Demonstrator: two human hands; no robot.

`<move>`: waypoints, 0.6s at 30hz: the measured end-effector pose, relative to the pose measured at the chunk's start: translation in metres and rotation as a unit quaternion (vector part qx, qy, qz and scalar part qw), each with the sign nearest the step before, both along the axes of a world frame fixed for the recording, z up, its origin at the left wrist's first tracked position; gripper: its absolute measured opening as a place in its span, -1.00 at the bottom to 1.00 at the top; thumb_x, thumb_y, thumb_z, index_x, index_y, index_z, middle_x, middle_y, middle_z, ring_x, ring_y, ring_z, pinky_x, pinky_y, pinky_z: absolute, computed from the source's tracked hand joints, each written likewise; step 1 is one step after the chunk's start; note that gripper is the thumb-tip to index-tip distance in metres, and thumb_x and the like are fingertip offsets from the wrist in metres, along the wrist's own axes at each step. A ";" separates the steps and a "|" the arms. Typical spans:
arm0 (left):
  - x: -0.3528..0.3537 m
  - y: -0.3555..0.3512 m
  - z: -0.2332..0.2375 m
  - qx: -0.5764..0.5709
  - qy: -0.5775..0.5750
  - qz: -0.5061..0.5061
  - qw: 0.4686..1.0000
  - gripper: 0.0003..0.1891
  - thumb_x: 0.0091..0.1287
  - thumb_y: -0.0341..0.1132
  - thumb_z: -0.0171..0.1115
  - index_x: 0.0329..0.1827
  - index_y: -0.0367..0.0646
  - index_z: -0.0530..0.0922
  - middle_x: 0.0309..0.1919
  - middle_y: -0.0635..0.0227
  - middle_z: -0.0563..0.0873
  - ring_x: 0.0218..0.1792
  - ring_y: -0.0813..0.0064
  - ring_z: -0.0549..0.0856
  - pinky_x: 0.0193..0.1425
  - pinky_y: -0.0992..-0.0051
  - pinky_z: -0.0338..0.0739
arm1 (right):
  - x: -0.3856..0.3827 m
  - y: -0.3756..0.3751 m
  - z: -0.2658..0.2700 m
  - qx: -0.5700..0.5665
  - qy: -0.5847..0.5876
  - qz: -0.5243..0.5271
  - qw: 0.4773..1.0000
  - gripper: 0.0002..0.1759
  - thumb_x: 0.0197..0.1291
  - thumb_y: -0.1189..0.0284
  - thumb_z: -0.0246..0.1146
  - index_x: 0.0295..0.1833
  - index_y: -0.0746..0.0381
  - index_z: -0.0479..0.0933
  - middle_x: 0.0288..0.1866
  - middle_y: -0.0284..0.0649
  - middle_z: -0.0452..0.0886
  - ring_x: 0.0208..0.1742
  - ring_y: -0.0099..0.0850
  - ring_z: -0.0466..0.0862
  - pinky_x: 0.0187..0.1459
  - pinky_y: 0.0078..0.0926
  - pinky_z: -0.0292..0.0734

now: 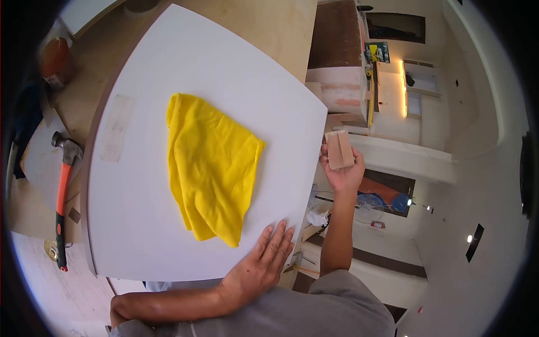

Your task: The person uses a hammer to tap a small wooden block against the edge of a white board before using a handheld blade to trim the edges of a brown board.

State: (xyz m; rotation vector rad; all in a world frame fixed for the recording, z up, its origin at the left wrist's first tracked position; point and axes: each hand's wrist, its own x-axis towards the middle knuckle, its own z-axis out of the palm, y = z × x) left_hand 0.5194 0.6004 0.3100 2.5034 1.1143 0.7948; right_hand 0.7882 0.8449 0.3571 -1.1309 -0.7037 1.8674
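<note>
Wooden tabletop (281, 28) fills the upper left of the head view and carries a large white panel (224, 84) laid flat. Beyond the panel's right edge the room shows white cabinetry and a lit shelf recess.

A yellow cloth (213, 168) lies crumpled on the middle of the panel. Its long axis runs from the upper left toward the lower right of the picture, and its lower tip ends near the panel's near edge.

The left hand (264, 261) rests palm down on the panel at that near edge, just beside the tip of the cloth. Its fingers are straight, slightly spread, and point away from the body.

The right hand (343, 171) is raised beyond the panel's right edge, close to its corner, palm up. It grips a wooden block (339, 149) between the thumb on one side and the curled fingers on the other. The block is rectangular. Its long axis stands nearly vertical in the picture, leaning slightly left at the top, and its broad face is turned toward the camera. Whether it touches the panel's edge cannot be determined.

A hammer (63, 191) with an orange handle lies on the tabletop left of the panel, head away from the body.
</note>
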 end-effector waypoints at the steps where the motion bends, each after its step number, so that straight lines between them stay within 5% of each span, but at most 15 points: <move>1: -0.001 0.001 0.001 -0.002 -0.004 -0.004 1.000 -0.48 0.34 -0.28 -0.01 0.37 -0.20 0.48 0.44 0.02 0.39 0.49 -0.06 0.30 0.57 -0.01 0.13 | -0.004 0.013 0.000 -0.001 0.007 0.022 1.000 -0.29 0.29 0.18 0.00 0.44 0.41 0.23 0.40 0.31 0.31 0.27 0.11 0.50 0.11 -0.10 0.54; 4: -0.002 0.002 0.003 -0.003 0.009 -0.012 1.000 -0.47 0.33 -0.28 0.00 0.38 -0.20 0.48 0.44 0.04 0.40 0.49 -0.06 0.30 0.56 -0.01 0.14 | -0.043 0.047 0.011 0.050 -0.100 -0.086 0.990 -0.38 0.34 0.23 -0.03 0.39 0.42 0.26 0.31 0.30 0.39 0.23 0.15 0.50 0.19 0.01 0.50; 13: -0.003 0.003 0.005 -0.017 0.023 -0.016 0.999 -0.44 0.33 -0.29 0.00 0.43 -0.17 0.41 0.48 0.07 0.35 0.51 -0.05 0.26 0.57 -0.01 0.12 | -0.074 0.092 -0.028 0.252 -0.174 -0.044 0.951 -0.52 0.43 0.27 -0.07 0.29 0.40 0.32 0.23 0.09 0.50 0.27 0.00 0.51 0.38 0.02 0.38; 18: -0.004 0.003 0.005 -0.016 0.023 -0.016 0.999 -0.44 0.33 -0.28 0.00 0.43 -0.16 0.41 0.49 0.08 0.33 0.51 -0.05 0.26 0.58 -0.01 0.11 | -0.069 0.095 -0.036 0.235 -0.157 -0.021 0.959 -0.49 0.42 0.27 -0.07 0.29 0.44 0.31 0.18 0.11 0.54 0.23 0.01 0.55 0.37 -0.02 0.38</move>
